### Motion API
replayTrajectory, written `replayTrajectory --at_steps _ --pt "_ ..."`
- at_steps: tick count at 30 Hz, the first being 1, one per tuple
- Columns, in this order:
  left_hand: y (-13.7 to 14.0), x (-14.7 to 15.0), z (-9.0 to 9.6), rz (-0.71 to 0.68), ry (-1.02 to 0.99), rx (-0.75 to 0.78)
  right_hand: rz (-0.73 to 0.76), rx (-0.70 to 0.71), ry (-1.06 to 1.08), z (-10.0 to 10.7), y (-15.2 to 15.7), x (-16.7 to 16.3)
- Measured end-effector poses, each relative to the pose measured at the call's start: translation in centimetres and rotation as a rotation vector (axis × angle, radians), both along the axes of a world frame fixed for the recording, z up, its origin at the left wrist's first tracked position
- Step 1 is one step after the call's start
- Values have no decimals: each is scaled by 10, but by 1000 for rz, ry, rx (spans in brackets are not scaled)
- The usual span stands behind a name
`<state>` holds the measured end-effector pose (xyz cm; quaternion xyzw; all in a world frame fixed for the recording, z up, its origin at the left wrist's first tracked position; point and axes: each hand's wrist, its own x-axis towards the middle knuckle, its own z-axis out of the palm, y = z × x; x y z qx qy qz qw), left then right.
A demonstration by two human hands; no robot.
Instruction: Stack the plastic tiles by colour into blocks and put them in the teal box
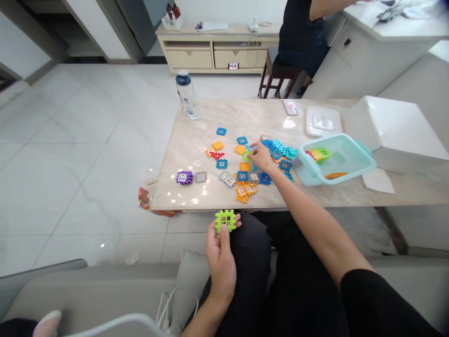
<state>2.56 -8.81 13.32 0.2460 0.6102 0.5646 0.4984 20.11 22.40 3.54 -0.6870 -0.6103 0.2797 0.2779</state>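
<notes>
Over my lap, my left hand (pixel 221 255) grips a lime green interlocking tile (pixel 229 216) with a window-like grid, thumb pressed on its face. My right hand (pixel 261 157) reaches across the table, its fingers closed on another lime green tile (pixel 245 155) at the pile. Around it lie blue tiles (pixel 242 176), orange tiles (pixel 245 166) and light blue tiles (pixel 280 148). Farther left are a purple stack (pixel 184 177) topped by a white window piece, a grey tile (pixel 201 177) and some red pieces (pixel 217 156).
A pale teal tub (pixel 338 173) with a few colourful pieces stands right of the pile. Behind it are a clear lid (pixel 323 120) and a white box (pixel 403 126). A water bottle (pixel 188 96) stands at the table's far left corner. A person (pixel 298 37) sits on a stool beyond.
</notes>
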Motion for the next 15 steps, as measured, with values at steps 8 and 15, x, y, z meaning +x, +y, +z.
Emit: replayTrajectory --at_steps 8,15 --pt "2 16 -1 -40 60 56 41 185 785 49 -75 33" --pt "11 26 14 -291 352 206 28 63 1004 83 -218 67"
